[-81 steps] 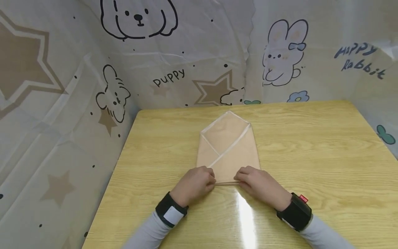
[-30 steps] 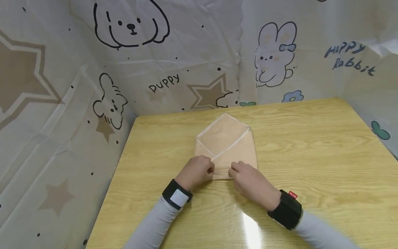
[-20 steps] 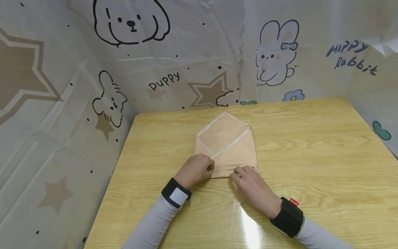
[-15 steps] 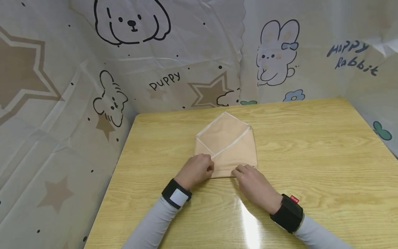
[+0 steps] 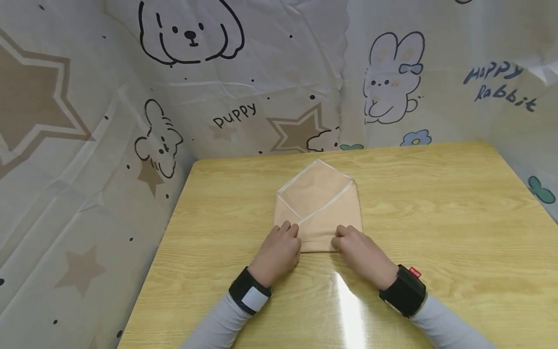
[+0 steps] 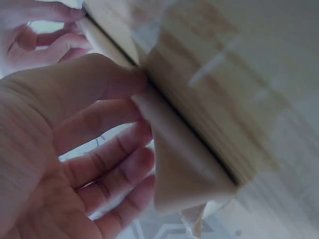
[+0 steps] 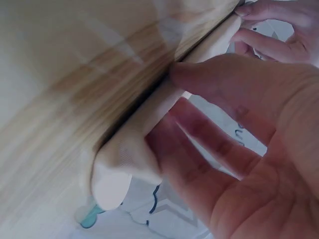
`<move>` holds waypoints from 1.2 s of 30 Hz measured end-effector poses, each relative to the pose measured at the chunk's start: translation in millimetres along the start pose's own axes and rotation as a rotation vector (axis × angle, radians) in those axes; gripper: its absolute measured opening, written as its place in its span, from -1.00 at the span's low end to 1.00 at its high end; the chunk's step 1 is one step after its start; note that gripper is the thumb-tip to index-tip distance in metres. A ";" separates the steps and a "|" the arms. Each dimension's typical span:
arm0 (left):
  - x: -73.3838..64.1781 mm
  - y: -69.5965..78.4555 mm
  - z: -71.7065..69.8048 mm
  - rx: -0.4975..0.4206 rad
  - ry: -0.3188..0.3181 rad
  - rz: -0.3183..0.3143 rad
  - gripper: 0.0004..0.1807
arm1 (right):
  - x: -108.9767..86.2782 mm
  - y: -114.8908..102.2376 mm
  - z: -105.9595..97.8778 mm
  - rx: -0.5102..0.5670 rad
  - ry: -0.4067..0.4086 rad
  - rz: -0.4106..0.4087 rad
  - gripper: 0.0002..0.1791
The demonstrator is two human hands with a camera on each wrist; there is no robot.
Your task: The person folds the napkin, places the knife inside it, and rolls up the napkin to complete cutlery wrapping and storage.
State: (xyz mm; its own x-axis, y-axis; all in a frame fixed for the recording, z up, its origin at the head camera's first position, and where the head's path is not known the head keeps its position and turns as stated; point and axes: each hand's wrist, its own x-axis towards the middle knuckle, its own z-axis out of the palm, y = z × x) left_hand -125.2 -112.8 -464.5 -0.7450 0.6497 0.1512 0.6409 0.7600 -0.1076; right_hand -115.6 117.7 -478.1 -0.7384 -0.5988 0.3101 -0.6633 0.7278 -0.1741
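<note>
Folded peach cloth (image 5: 324,206) lies on the table (image 5: 418,208), directly ahead of the fingers. Pointed end faces away from the person; long axis seems to run outward, near edge crosswise. Left hand (image 5: 278,249) is at that edge's left part, right hand (image 5: 365,253) at its right, about equally close. Fingers of both pinch the edge, thumbs nearside.

A folded peach cloth (image 5: 324,203) with pale edging lies flat on the wood-grained surface (image 5: 444,218), in a five-sided shape whose peak points away from the person. Pale strips meet in a V across its upper face; the straight near edge is turned over in a narrow band.
</note>
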 end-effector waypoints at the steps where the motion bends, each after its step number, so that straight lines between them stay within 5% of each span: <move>1: 0.4 0.5 1.0 -0.005 0.022 0.009 -0.90 | 0.8 0.4 0.1 0.000 -0.003 0.001 -0.74; 12: 0.9 0.3 2.7 -0.049 0.114 -0.013 -0.88 | 11.2 0.8 -5.9 0.012 -0.042 -0.018 -0.74; 23: 12.2 -12.0 -5.2 -0.175 -0.038 -0.073 -0.93 | 17.4 16.0 -14.8 0.212 -0.143 -0.001 -0.74; 36: 29.5 -28.1 -0.7 -0.396 -0.176 -0.167 -0.89 | 19.7 28.9 -8.7 0.215 -0.150 0.057 -0.83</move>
State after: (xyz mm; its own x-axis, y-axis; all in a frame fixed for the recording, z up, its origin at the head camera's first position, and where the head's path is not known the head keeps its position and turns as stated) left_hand -165.1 -115.0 -456.4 -0.8419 0.5382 -0.0380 0.5057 0.8116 0.2925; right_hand -148.3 129.8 -468.9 -0.7744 -0.6133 0.1554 -0.6189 0.6834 -0.3872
